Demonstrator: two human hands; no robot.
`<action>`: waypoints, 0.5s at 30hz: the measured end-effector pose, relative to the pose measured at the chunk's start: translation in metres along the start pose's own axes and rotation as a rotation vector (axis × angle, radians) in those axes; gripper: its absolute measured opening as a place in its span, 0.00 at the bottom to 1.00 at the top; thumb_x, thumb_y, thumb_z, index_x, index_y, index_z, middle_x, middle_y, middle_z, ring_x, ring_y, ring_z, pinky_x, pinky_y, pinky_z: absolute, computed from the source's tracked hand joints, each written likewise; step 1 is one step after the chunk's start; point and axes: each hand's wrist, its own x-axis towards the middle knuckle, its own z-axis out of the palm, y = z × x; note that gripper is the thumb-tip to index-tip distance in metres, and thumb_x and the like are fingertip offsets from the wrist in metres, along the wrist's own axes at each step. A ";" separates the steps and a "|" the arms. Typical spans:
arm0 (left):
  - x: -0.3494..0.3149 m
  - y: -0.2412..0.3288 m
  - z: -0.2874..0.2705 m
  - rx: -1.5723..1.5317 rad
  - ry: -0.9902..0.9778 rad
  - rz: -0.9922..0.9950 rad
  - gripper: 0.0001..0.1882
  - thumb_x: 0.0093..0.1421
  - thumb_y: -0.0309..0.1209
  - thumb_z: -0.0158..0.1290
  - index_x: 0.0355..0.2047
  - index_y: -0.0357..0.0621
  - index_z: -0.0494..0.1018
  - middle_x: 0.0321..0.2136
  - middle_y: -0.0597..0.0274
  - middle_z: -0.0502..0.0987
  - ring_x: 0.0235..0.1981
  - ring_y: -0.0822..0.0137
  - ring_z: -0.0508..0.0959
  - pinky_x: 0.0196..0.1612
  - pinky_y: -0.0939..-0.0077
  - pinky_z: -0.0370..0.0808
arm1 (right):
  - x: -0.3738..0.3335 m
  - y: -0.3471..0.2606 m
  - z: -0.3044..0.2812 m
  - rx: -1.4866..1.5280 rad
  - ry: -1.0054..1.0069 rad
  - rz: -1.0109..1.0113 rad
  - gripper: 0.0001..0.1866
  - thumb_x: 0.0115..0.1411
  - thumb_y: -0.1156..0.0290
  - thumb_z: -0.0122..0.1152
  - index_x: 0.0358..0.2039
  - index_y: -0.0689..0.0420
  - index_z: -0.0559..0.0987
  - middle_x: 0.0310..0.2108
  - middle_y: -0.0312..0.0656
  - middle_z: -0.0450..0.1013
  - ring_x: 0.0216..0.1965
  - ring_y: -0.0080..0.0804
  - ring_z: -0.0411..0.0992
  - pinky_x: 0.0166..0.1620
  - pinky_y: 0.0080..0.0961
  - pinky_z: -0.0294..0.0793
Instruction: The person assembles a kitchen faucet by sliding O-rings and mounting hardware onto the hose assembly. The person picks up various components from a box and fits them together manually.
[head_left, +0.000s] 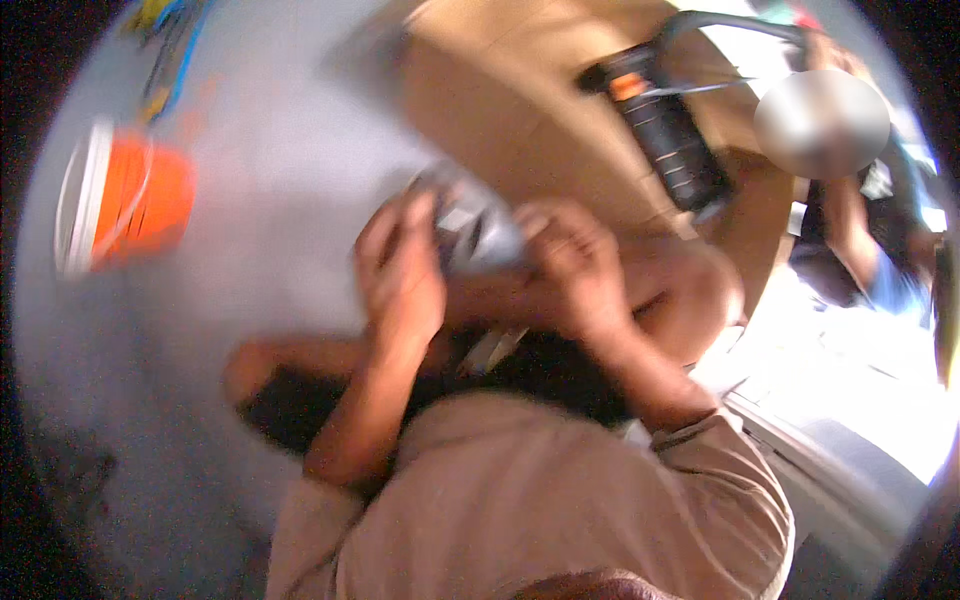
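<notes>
A silver-grey, shiny thing (488,232) with dark patches is in front of me, above my crossed legs. Motion blur hides its kind. Its left side is gripped by my left hand (402,265), with the fingers upright and closed against it. My right hand (575,258) has its fingers curled in at the right edge, seemingly pinching it. Beneath both hands are my bare legs and dark shorts (540,375).
On the left, an orange bucket (150,195) with a white rim lies on its side. Brown cardboard (500,100) spreads ahead, bearing a long black tool (675,150) with an orange part and curved tube. Another person (850,220) is at the right. Blue and yellow items (170,60) lie far left.
</notes>
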 end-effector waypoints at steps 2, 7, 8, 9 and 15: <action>-0.003 -0.026 -0.017 -0.310 0.083 -0.112 0.16 0.72 0.37 0.50 0.44 0.36 0.79 0.42 0.56 0.81 0.43 0.64 0.79 0.46 0.65 0.77 | -0.004 0.012 0.012 0.059 0.006 0.013 0.15 0.69 0.65 0.61 0.52 0.59 0.78 0.45 0.39 0.78 0.46 0.29 0.73 0.50 0.30 0.75; -0.017 -0.009 -0.028 -0.580 0.043 -0.158 0.19 0.72 0.43 0.51 0.46 0.35 0.72 0.45 0.49 0.78 0.46 0.53 0.81 0.48 0.58 0.80 | 0.018 -0.054 -0.053 0.752 0.135 -0.161 0.28 0.69 0.66 0.59 0.66 0.63 0.64 0.53 0.50 0.73 0.47 0.42 0.78 0.54 0.37 0.79; -0.018 -0.004 -0.027 -0.569 0.037 -0.150 0.19 0.72 0.43 0.51 0.46 0.35 0.72 0.45 0.49 0.78 0.46 0.53 0.81 0.48 0.58 0.80 | 0.026 -0.071 -0.073 0.687 0.170 -0.277 0.28 0.69 0.66 0.58 0.64 0.65 0.64 0.51 0.50 0.74 0.52 0.43 0.77 0.59 0.39 0.77; -0.020 0.001 -0.021 -0.556 0.042 -0.148 0.19 0.72 0.42 0.51 0.47 0.35 0.71 0.46 0.49 0.78 0.46 0.53 0.81 0.48 0.58 0.80 | 0.032 -0.083 -0.100 0.658 0.186 -0.394 0.25 0.70 0.67 0.56 0.62 0.66 0.65 0.51 0.52 0.74 0.55 0.43 0.76 0.62 0.41 0.75; -0.018 -0.013 -0.048 -0.607 0.014 -0.138 0.19 0.73 0.42 0.50 0.48 0.35 0.70 0.47 0.48 0.77 0.46 0.51 0.80 0.51 0.54 0.80 | 0.055 -0.101 -0.129 0.704 0.219 -0.557 0.24 0.70 0.76 0.50 0.64 0.62 0.58 0.54 0.58 0.68 0.55 0.57 0.74 0.60 0.53 0.77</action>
